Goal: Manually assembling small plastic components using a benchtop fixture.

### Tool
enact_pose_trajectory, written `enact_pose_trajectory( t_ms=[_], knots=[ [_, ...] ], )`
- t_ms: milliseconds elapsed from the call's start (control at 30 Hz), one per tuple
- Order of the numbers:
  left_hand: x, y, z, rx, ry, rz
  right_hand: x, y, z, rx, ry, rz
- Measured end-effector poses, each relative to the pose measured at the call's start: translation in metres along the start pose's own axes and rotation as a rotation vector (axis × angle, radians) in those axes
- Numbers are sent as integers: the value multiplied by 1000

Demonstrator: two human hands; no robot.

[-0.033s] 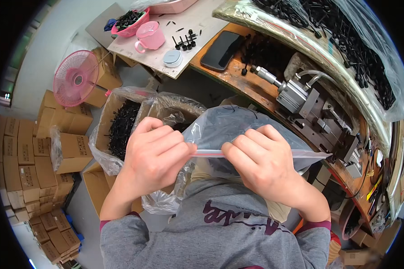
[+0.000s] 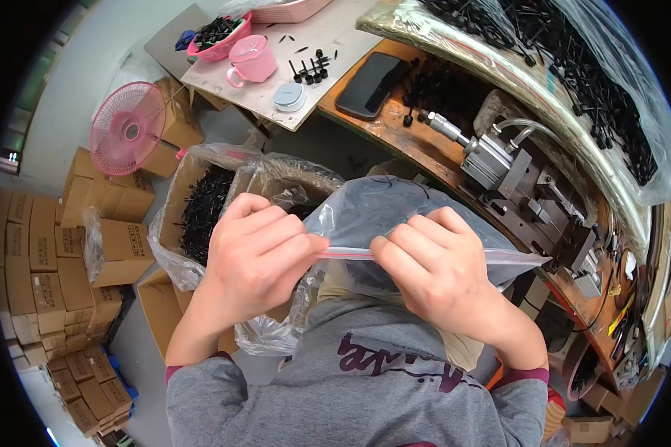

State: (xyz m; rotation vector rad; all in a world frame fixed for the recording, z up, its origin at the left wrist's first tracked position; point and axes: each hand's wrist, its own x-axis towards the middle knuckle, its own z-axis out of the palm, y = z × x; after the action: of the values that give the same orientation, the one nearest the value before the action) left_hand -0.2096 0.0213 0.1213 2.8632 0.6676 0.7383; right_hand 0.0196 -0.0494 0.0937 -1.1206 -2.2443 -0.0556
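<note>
A clear zip-lock bag [image 2: 395, 203] with a red line along its seal hangs in front of my body, dark contents showing through the plastic. My left hand [image 2: 257, 249] pinches the seal near its left end, fingers curled. Farther right along the same strip, my right hand [image 2: 434, 272] grips it with thumb and bent fingers. A short straight stretch of the seal shows between the two hands. Beyond my left hand stands a plastic-lined carton [image 2: 173, 195] of small black parts [image 2: 207, 212].
To the right, a wooden bench [image 2: 440, 153] carries a metal clamping fixture [image 2: 492, 164] and a phone [image 2: 370, 86]. A white table [image 2: 201, 73] holds a pink cup [image 2: 252, 58] and a round white case [image 2: 289, 97]. Left are a pink fan [image 2: 128, 128] and stacked cartons [image 2: 48, 272].
</note>
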Motion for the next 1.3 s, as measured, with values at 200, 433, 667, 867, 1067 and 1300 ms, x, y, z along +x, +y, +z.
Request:
enact_pose_trajectory(
  t_ms=[200, 433, 667, 867, 1067, 1300],
  knots=[
    [-15, -13, -10, -137, 6, -113, -2, 9, -4, 74, -21, 6],
    [-23, -17, -12, -102, 10, -91, -17, 15, -31, 104, -69, 154],
    [-6, -4, 0, -17, -29, -10, -18, 12, -22, -24, -90, 38],
    [-3, -6, -2, 23, -30, 105, -24, 5, -40, -70, -144, 113],
    [2, -6, -3, 3, -50, 88, -40, 11, -44, -186, -171, 82],
    [4, -6, 2, 140, -103, 192, -28, 16, -55, -53, -128, 89]
  ],
)
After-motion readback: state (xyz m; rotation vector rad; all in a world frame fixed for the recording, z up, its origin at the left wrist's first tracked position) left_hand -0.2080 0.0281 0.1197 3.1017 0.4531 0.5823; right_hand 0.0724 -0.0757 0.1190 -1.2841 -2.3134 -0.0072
